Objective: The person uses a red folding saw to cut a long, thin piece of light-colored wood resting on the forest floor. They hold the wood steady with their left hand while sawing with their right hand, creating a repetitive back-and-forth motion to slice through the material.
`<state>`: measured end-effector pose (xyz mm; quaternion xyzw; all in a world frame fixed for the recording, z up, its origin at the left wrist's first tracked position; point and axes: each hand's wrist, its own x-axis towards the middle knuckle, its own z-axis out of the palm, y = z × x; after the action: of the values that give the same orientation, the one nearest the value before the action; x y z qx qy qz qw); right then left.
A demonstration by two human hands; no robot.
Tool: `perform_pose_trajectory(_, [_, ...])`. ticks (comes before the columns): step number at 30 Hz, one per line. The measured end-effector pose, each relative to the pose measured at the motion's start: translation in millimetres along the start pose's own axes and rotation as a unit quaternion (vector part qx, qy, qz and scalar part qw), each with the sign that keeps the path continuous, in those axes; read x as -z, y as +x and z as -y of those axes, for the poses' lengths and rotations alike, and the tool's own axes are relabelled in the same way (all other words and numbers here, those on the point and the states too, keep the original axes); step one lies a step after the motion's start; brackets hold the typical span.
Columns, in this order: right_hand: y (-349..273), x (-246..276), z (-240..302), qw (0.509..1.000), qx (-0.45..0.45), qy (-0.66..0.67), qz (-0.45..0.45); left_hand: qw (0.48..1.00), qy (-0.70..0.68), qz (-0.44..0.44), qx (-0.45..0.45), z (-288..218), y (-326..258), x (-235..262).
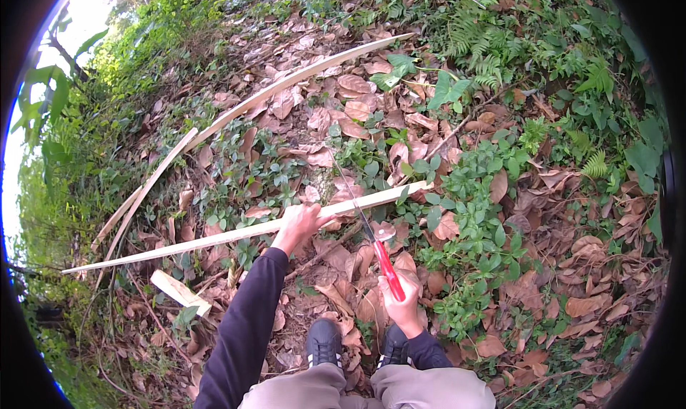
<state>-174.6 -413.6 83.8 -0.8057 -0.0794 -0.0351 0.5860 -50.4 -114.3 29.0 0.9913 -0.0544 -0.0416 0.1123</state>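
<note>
A long, pale strip of wood (214,242) lies slantwise in front of me, its left end tapering to a thin tip. My left hand (299,225) is closed around this strip a little right of its middle. In my right hand (401,300) is the red handle of a hand saw (386,265). The saw's thin dark blade crosses the strip to the right of my left hand and points away from me. Whether the teeth have cut into the wood is too small to tell.
Beyond lie more pale wood strips (286,81), long and curved, some overlapping at the left. A short split piece of wood (179,290) rests at the lower left. Dry brown leaves (587,306), low green plants (480,255) and ferns cover the ground. My dark shoes (325,343) are just below.
</note>
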Motion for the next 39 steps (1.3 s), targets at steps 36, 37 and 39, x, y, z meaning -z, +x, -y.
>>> perform_pose_trajectory(36, [-36,19,22,0.999,0.002,-0.033,0.007,1.000,0.007,-0.003,-0.004,11,13,6])
perform_pose_trajectory(37, [-46,25,17,0.999,0.002,-0.038,0.002,1.000,0.003,-0.013,-0.012,8,9,1])
perform_pose_trajectory(39, [-47,28,13,0.999,0.009,-0.041,-0.013,0.999,0.005,-0.039,-0.031,2,10,-4])
